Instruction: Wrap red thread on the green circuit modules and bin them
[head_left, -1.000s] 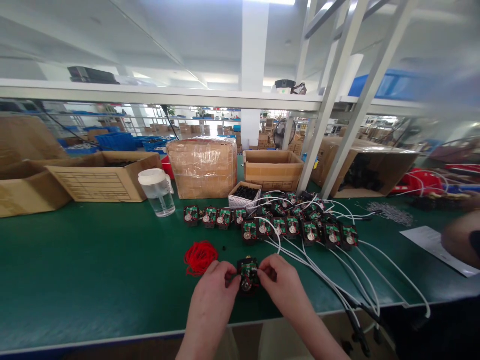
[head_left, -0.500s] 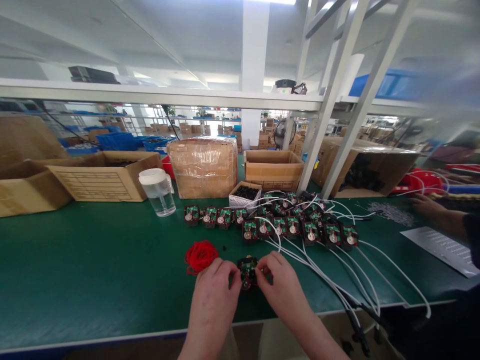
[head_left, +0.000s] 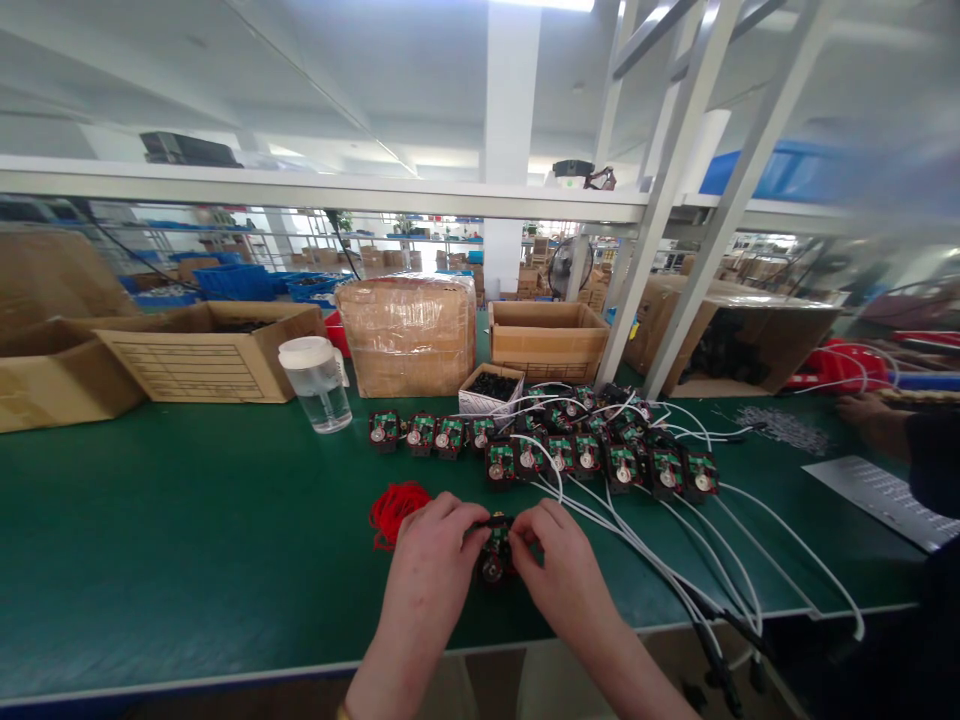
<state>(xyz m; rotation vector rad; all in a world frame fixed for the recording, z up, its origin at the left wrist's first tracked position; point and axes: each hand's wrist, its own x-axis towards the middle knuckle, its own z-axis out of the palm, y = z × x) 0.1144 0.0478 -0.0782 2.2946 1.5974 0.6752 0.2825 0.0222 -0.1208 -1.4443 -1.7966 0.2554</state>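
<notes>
A small black module with a green circuit board (head_left: 495, 545) and a round silvery part at its lower end lies on the green table between my hands. My left hand (head_left: 439, 545) is closed, with thumb and fingertips at the module's upper left corner. On the right edge of it, my right hand (head_left: 551, 545) is closed in a pinch. The fingertips partly cover the module's sides, so small parts there are hidden. Just behind my left hand sits a bundle of red wires (head_left: 394, 510), partly covered by that hand.
Several similar modules (head_left: 622, 465) stand in rows behind, with white cables (head_left: 637, 545) running to the front edge. Farther back are a small box of black parts (head_left: 491, 385), a water jug (head_left: 319, 385) and cardboard boxes (head_left: 409, 335). Another person's hand (head_left: 870, 415) is at the right.
My left hand has shifted up and slightly right, its fingers now over the module's upper left corner. My right hand has hardly moved. The other person's hand has moved slightly right.
</notes>
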